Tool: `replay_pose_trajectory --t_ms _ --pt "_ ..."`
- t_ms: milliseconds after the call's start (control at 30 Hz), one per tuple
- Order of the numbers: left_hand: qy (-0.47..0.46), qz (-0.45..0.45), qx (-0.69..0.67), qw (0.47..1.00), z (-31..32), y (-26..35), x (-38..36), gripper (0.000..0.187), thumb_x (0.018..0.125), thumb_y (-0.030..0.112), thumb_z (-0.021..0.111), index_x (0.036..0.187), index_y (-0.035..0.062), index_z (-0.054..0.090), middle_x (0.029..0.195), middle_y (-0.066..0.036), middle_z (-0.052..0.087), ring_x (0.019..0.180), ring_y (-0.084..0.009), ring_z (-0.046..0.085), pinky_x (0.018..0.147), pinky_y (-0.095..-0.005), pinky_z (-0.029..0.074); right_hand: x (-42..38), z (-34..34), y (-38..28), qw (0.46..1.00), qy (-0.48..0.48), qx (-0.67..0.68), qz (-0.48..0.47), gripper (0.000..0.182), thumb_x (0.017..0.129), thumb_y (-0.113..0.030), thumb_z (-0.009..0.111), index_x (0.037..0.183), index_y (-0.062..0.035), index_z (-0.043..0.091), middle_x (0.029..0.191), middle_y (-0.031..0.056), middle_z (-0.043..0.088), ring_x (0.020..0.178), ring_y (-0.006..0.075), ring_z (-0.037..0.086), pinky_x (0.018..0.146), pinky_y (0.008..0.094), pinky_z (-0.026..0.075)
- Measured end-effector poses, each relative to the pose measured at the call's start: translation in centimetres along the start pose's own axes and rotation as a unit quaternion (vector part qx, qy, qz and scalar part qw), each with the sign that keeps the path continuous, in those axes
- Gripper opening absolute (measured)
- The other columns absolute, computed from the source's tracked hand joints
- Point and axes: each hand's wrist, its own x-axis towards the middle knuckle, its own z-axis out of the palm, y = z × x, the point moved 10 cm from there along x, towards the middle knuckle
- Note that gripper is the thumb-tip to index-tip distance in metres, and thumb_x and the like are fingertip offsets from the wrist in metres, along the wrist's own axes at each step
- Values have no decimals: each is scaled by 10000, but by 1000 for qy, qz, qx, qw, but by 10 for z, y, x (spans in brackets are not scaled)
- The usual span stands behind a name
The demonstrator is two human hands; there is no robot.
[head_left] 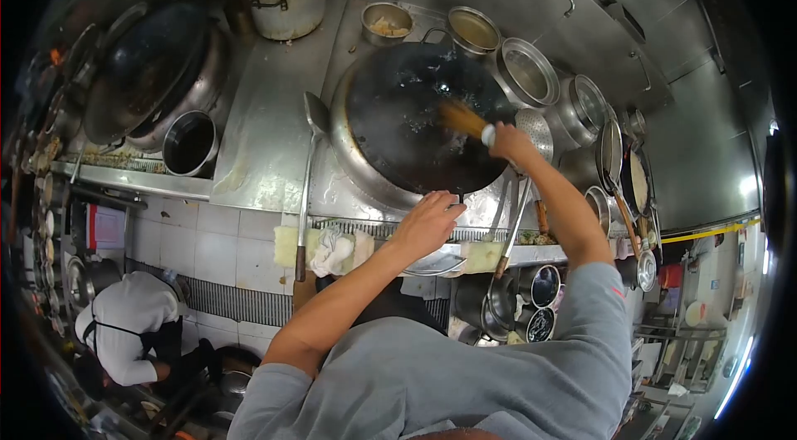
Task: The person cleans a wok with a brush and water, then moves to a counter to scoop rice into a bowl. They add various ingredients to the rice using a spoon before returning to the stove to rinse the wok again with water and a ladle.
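Observation:
A large black wok [382, 141] sits on the steel range, with water and foam inside. My right hand [512, 146] is closed round the handle end of a wok brush [463, 118], which has tan bristles and a white band. Its bristles are down in the wok, right of the middle. At the wok's near edge, my left hand [430, 224] is closed on the rim or a small handle there; the fingers partly hide the grip. Just right of the wok lie a perforated skimmer [535, 134] and its long handle.
A long-handled ladle [316, 114] lies left of the wok. Behind stand a tall pot [288, 4], a small bowl [387, 18] and several metal pans. A second wok [145, 75] is at far left. A person in white [129, 320] bends low at lower left.

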Motion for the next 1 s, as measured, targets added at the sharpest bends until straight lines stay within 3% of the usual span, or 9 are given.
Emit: replay_pose_trajectory --t_ms 100,200,333,467,533,600,733,867,1000 --pt "-29 -61 36 997 29 -11 16 210 811 90 663 1013 38 645 999 -147 626 967 -334 592 856 -444 466 51 -7 -31 995 39 86 18 611 725 -346 772 1201 -44 537 1080 225 684 1053 382 665 893 466 540" --pt "-38 -89 107 990 49 -29 15 109 841 118 639 915 38 632 874 -121 633 885 -305 610 795 -434 465 19 -8 -81 992 62 73 -83 588 698 -296 779 1162 -45 518 1069 240 681 985 414 673 857 494 548" --pt "16 -84 135 987 42 -46 13 117 856 158 627 789 67 596 771 -108 631 827 -312 616 740 -443 458 -34 -4 -37 985 -38 -16 -167 573 695 -256 758 1178 -48 531 1020 216 694 999 396 676 850 475 550" --pt "-3 -64 143 988 35 -66 7 108 846 144 625 774 67 602 781 -102 632 833 -295 616 746 -426 452 61 -14 45 994 103 -2 -36 610 670 -259 794 1180 -47 536 1026 187 708 979 381 688 812 459 566" --pt "-18 -68 145 987 36 -65 9 84 834 124 613 782 58 614 789 -100 636 855 -272 618 776 -405 454 70 -34 -1 990 106 89 -19 627 692 -288 801 1194 -31 528 1037 216 699 997 377 685 834 475 559" --pt "-10 -61 149 987 38 -53 11 69 829 111 604 783 62 615 783 -98 634 844 -265 617 764 -400 451 83 11 -49 977 61 200 -30 663 714 -388 797 1197 -22 529 1043 234 693 1010 389 677 863 479 550" --pt "4 -55 172 983 54 -26 16 49 811 79 576 781 68 613 776 -96 633 816 -252 614 741 -385 444 -26 -6 -111 969 -51 138 -196 657 717 -437 768 1183 -20 570 1040 241 691 1013 415 669 895 453 543" --pt "32 -81 189 978 57 -12 22 62 801 55 554 778 63 611 780 -97 633 798 -249 614 744 -377 449 27 -13 -49 994 8 65 -85 612 707 -339 768 1194 -23 572 1072 233 690 1020 402 671 897 457 543" --pt "66 -69 180 979 59 -17 20 48 787 74 554 756 85 589 720 -84 596 743 -268 601 698 -403 442 26 -17 -64 992 -40 66 -105 611 697 -306 774 1205 -22 586 1119 206 689 1049 369 673 904 440 546"
